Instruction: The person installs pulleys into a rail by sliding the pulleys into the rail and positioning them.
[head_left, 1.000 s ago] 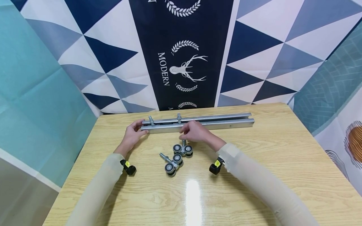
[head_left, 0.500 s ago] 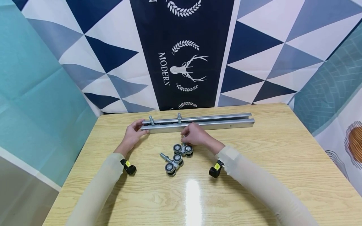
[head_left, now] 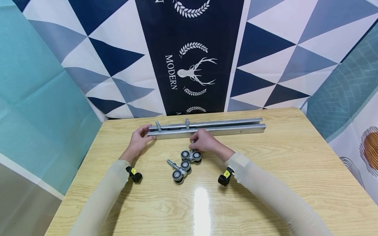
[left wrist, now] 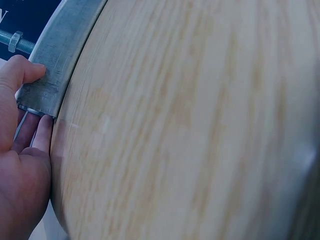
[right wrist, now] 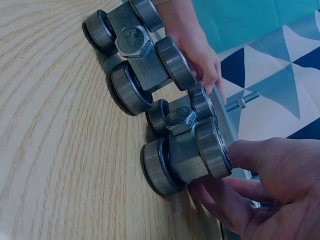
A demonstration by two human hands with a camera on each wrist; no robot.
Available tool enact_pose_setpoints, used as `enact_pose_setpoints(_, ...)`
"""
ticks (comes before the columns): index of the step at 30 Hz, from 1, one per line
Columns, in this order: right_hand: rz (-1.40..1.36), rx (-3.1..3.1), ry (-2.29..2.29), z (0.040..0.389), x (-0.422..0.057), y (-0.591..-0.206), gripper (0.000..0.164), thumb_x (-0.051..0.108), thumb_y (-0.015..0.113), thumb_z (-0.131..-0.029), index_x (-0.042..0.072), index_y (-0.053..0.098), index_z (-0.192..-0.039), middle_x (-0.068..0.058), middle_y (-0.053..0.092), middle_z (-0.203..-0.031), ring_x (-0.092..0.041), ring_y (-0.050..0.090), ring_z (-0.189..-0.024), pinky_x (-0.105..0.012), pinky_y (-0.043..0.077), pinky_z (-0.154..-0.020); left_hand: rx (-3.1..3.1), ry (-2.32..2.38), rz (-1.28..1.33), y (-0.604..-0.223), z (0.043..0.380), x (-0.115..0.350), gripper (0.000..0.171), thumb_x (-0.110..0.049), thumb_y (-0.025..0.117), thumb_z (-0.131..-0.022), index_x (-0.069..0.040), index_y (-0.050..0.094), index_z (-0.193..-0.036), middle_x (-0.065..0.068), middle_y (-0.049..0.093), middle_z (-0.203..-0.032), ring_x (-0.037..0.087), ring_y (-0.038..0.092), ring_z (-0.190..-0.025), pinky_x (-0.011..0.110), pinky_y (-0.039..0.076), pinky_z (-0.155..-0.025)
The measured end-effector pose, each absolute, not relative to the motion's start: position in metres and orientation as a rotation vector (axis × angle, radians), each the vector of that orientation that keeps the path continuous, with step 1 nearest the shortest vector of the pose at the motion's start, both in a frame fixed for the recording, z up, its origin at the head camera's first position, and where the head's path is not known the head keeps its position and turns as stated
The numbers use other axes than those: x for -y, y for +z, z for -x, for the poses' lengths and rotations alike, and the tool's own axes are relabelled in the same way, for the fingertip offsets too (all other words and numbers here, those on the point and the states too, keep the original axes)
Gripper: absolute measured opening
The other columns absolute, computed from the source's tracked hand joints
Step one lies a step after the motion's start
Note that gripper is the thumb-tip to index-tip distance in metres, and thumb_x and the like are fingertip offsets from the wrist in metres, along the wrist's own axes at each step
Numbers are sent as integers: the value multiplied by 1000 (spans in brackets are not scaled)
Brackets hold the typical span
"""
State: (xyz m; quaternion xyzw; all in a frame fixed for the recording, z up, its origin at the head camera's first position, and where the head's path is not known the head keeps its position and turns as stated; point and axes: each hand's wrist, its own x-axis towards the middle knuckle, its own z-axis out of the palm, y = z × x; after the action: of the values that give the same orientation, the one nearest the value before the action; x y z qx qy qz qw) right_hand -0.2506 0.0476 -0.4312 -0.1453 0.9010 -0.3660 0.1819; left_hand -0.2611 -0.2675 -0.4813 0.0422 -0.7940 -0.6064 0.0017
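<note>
A silver metal rail [head_left: 236,129], a channel with an open slot along its top, lies across the back of the table. My left hand [head_left: 138,139] grips its left end, thumb [left wrist: 32,72] on the front face and fingers round behind. Two threaded bolts [head_left: 187,123] stand upright out of the slot. In front of the rail, my right hand [head_left: 203,141] pinches the bolt stem of a four-wheeled trolley roller [right wrist: 185,145], whose wheels rest on the wood. The fingers mostly hide that stem. Beside it lies a second trolley roller [head_left: 180,172], its bolt pointing up-left.
The wood-grain table [head_left: 165,209] ends at a hanging cloth [head_left: 198,72] printed with triangles and a deer head, close behind the rail. A teal cloth [head_left: 44,98] borders the left side. Each wrist carries a small black camera [head_left: 224,177].
My right hand has shifted slightly right and down, its fingers coming round the stem of the nearer trolley roller. The left hand and the rail stay where they were.
</note>
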Motion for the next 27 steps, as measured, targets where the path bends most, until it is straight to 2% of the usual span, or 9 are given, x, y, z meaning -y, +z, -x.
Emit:
enact_pose_setpoints(9, 386, -2562, -1048, 249, -46, -430, 36, 14, 81, -80, 2, 74, -114, -10, 74, -105, -17, 68, -86, -33, 58, -79, 2499, -1890, -128, -481, 261, 268, 64, 2, 73, -86, -7, 50, -145, 18, 50, -146, 30, 46, -133, 42, 32, -123)
enact_pose_setpoints(16, 387, -2584, -1020, 248, -46, -425, 37, 14, 82, -80, 2, 75, -114, -10, 73, -108, -18, 66, -90, -33, 57, -80, 2497, -1895, -125, -481, 261, 267, 63, 1, 73, -86, -7, 51, -144, 17, 51, -145, 29, 46, -132, 43, 31, -123)
enact_pose_setpoints(21, 374, -2556, -1032, 247, -48, -422, 39, 13, 82, -80, 1, 73, -116, -12, 73, -109, -18, 69, -87, -31, 60, -76, 2481, -1911, -137, -481, 260, 267, 64, 2, 74, -85, -6, 52, -144, 17, 51, -145, 29, 46, -132, 42, 32, -123)
enact_pose_setpoints(27, 389, -2571, -998, 249, -52, -418, 40, 15, 82, -79, 2, 74, -116, -11, 73, -112, -17, 68, -87, -33, 60, -81, 2492, -1901, -146, -481, 261, 267, 64, 1, 74, -85, -8, 52, -144, 17, 50, -146, 29, 46, -132, 44, 32, -123)
